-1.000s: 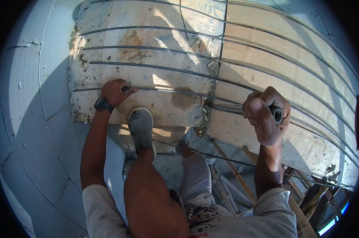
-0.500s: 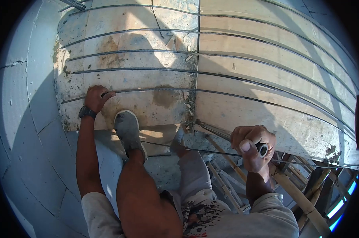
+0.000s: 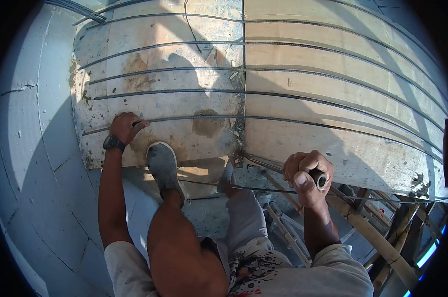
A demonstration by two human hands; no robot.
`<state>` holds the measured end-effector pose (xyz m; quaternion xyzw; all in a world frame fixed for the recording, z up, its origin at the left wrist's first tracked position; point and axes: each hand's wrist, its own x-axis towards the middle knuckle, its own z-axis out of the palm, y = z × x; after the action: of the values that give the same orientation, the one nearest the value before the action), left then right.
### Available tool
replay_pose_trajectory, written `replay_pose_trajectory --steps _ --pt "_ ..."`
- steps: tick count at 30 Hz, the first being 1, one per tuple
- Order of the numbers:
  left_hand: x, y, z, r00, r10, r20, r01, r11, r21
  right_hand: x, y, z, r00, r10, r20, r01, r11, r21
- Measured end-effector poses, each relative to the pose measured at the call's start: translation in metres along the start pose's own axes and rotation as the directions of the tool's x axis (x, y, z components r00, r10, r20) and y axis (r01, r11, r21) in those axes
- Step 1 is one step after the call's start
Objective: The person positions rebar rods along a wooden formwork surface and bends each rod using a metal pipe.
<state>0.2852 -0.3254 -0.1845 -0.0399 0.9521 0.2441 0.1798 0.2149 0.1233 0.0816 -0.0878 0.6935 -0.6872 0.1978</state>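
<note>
My left hand (image 3: pixel 126 127), with a black watch at the wrist, is closed around the nearest steel rebar (image 3: pixel 194 118), which lies across the plywood boards (image 3: pixel 293 143). A small dark object shows between its thumb and fingers. On the right, my right hand (image 3: pixel 309 173) is wrapped round a metal tool (image 3: pixel 321 181) with a round, hollow end pointing up at me. The tool's long metal part (image 3: pixel 263 162) reaches left to the front edge of the boards. Several more rebars run roughly parallel farther back.
A grey block wall (image 3: pixel 30 143) stands at the left. My shoe (image 3: pixel 162 161) rests by the boards' front edge. Bamboo poles (image 3: pixel 382 247) and wooden framing lie below at the right. A thin bar (image 3: pixel 263 189) crosses the gap. More rebar ends (image 3: pixel 80 9) show at the top left.
My right hand has moved down and slightly left with the tool, whose far part has left the rebar for the boards' front edge. My left hand stays on the rebar. The view has shifted.
</note>
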Motion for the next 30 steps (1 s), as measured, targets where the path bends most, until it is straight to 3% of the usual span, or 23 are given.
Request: replay_pose_trajectory --steps 5,7,10,13,15,18,21,22,25,26,29,30 --pt "-0.020 0.016 -0.007 0.993 0.025 -0.112 -0.004 0.983 0.185 -0.006 0.015 0.003 0.996 0.026 -0.088 -0.018 0.995 0.093" --pt "-0.030 0.015 0.005 0.937 0.017 -0.350 0.100 0.944 0.313 -0.015 0.030 -0.004 0.999 0.034 -0.032 -0.030 0.992 0.121" --pt "-0.055 0.031 0.006 0.837 -0.156 -0.525 0.305 0.929 0.211 -0.029 0.047 -0.005 0.999 0.037 -0.007 -0.036 0.992 0.122" --pt "-0.090 0.062 0.026 0.850 -0.160 -0.502 0.185 0.983 0.000 -0.044 0.048 -0.003 0.999 -0.006 0.052 -0.001 0.992 0.127" --pt "-0.108 0.090 0.034 0.914 -0.153 -0.376 0.100 0.982 -0.158 -0.054 0.040 -0.005 0.993 -0.056 0.099 0.046 0.993 0.105" --pt "-0.119 0.134 0.021 0.998 -0.045 0.041 0.056 0.941 -0.333 -0.080 0.021 -0.019 0.988 -0.085 0.131 0.074 0.993 0.090" --pt "-0.114 0.177 0.001 0.932 0.141 0.335 -0.047 0.961 -0.273 -0.111 -0.010 -0.037 0.986 -0.043 0.159 0.034 0.998 0.062" --pt "-0.111 0.191 -0.001 0.912 0.205 0.355 -0.121 0.962 -0.243 -0.124 -0.016 -0.044 0.983 -0.017 0.182 0.011 0.999 0.035" --pt "-0.093 0.233 -0.006 0.766 0.283 0.578 -0.338 0.941 -0.012 -0.162 -0.009 -0.067 0.960 0.097 0.262 -0.079 0.994 -0.077" --pt "-0.088 0.246 -0.011 0.741 0.319 0.591 -0.421 0.906 0.037 -0.174 -0.004 -0.071 0.959 0.135 0.247 -0.115 0.989 -0.093" --pt "-0.063 0.263 0.014 0.794 0.056 0.605 -0.301 0.901 0.313 -0.212 0.016 -0.084 0.955 0.221 0.199 -0.185 0.965 -0.184" --pt "-0.056 0.251 0.036 0.888 -0.019 0.459 -0.172 0.913 0.369 -0.222 0.023 -0.091 0.954 0.243 0.177 -0.202 0.953 -0.224"
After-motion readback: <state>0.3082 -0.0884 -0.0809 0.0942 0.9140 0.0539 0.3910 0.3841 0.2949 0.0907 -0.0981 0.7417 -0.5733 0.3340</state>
